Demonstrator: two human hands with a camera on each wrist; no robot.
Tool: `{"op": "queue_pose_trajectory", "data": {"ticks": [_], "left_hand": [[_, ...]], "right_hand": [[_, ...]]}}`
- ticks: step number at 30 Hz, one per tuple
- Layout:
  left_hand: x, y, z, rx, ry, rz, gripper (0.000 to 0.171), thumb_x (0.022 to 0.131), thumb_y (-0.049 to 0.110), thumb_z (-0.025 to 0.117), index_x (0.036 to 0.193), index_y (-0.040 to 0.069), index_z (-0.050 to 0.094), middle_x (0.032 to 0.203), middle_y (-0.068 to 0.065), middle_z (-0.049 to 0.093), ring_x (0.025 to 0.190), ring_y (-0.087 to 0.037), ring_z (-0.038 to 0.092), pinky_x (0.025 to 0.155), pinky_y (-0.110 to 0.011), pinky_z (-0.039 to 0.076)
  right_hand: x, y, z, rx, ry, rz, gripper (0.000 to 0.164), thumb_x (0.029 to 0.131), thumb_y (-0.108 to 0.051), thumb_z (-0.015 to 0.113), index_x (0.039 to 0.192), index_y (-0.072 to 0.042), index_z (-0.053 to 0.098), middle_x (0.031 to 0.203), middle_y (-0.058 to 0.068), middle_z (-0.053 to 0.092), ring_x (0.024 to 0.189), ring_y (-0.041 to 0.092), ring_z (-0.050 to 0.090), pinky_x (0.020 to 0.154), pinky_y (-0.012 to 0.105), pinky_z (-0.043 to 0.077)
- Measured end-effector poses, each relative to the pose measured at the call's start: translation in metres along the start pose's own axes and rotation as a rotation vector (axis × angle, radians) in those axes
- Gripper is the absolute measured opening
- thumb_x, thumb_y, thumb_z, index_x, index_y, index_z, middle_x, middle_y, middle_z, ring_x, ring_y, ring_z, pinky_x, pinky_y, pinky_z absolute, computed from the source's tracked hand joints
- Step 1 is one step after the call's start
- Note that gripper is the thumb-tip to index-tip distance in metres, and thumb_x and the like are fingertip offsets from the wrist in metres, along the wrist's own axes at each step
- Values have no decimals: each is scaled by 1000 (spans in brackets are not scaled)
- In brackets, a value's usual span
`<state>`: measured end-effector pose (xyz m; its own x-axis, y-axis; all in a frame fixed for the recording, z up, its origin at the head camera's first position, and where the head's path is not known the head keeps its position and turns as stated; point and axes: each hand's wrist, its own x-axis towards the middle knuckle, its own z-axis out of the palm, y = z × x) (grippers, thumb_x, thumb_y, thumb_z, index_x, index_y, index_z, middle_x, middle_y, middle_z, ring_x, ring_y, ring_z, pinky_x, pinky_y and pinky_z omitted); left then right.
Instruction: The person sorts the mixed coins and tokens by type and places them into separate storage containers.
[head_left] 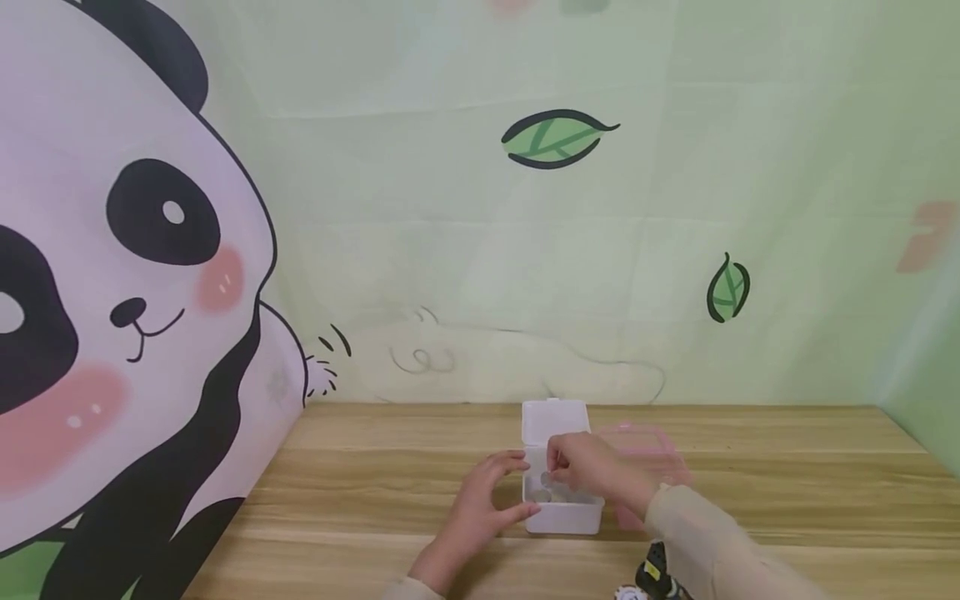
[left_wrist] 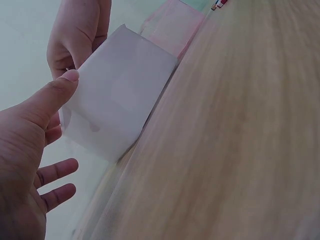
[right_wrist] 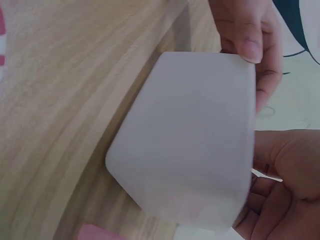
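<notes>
A small white lidded box (head_left: 564, 520) stands on the wooden table with its lid (head_left: 553, 421) raised at the back. My left hand (head_left: 480, 500) holds the box's left side, thumb on the front rim; in the left wrist view, two of its fingers (left_wrist: 59, 171) stick out free. Over the box's opening, my right hand (head_left: 588, 465) has its thumb and fingertips together, pinching what looks like a silvery coin (head_left: 546, 479). Similar round pieces (head_left: 542, 496) lie inside the box. From both wrist views, the box wall (right_wrist: 185, 130) hides its contents.
A translucent pink container (head_left: 648, 446) sits right of the white box, partly behind my right forearm. Near the front edge, beside the right sleeve, is a black object with a yellow label (head_left: 652, 570) and a round white piece (head_left: 630, 592). A panda-printed cloth (head_left: 450, 208) rises behind the table.
</notes>
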<state>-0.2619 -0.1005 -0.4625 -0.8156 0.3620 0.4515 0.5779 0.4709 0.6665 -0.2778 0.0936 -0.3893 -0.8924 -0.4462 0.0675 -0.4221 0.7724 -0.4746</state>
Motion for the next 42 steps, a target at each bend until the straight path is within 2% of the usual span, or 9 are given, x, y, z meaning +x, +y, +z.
{"op": "queue_pose_trajectory", "data": {"ticks": [4, 12, 22, 30, 32, 36, 42], "left_hand": [[0, 1, -1, -2, 4, 15, 47, 78, 31, 78, 118, 11, 62, 136, -4, 58, 129, -26, 51, 109, -48, 41], [0, -2, 0, 4, 0, 13, 46, 80, 32, 77, 117, 10, 62, 136, -4, 58, 129, -26, 52, 108, -47, 41], [-1, 1, 1, 23, 21, 60, 46, 79, 32, 77, 117, 9, 62, 134, -6, 59, 127, -28, 52, 106, -48, 42], [-1, 1, 1, 44, 67, 134, 47, 81, 39, 75, 115, 9, 62, 130, -8, 61, 122, -29, 55, 101, -47, 45], [-1, 2, 1, 23, 58, 121, 48, 80, 39, 75, 115, 9, 62, 131, -8, 60, 123, -29, 54, 102, -48, 44], [0, 1, 2, 42, 57, 120, 47, 80, 37, 75, 115, 9, 62, 131, -8, 60, 123, -29, 54, 102, -47, 44], [-1, 1, 2, 16, 24, 35, 46, 79, 33, 78, 117, 12, 62, 135, -4, 58, 128, -28, 52, 107, -49, 41]], "right_hand": [[2, 0, 6, -45, -21, -7, 20, 82, -3, 71, 72, -11, 56, 66, -3, 56, 61, 11, 47, 54, 22, 40], [4, 2, 15, -115, -36, -79, 21, 79, -4, 73, 69, -10, 56, 62, -4, 53, 58, 10, 44, 53, 22, 36], [5, -4, 18, -188, -46, 13, 24, 80, -6, 74, 68, -12, 54, 62, -5, 51, 59, 12, 45, 53, 25, 35], [7, -1, 20, -214, -17, 13, 24, 79, -6, 74, 68, -13, 54, 62, -3, 53, 59, 14, 47, 53, 29, 39], [7, 0, 19, -216, -8, 3, 24, 79, -5, 74, 67, -13, 54, 62, -3, 53, 58, 14, 46, 53, 29, 39], [6, 2, 17, -204, -4, -13, 24, 79, -5, 73, 67, -12, 54, 61, -3, 53, 58, 13, 46, 53, 27, 38], [4, 1, 15, -181, -7, -34, 24, 79, -7, 74, 67, -12, 55, 61, -5, 52, 57, 12, 45, 52, 25, 36]]}}
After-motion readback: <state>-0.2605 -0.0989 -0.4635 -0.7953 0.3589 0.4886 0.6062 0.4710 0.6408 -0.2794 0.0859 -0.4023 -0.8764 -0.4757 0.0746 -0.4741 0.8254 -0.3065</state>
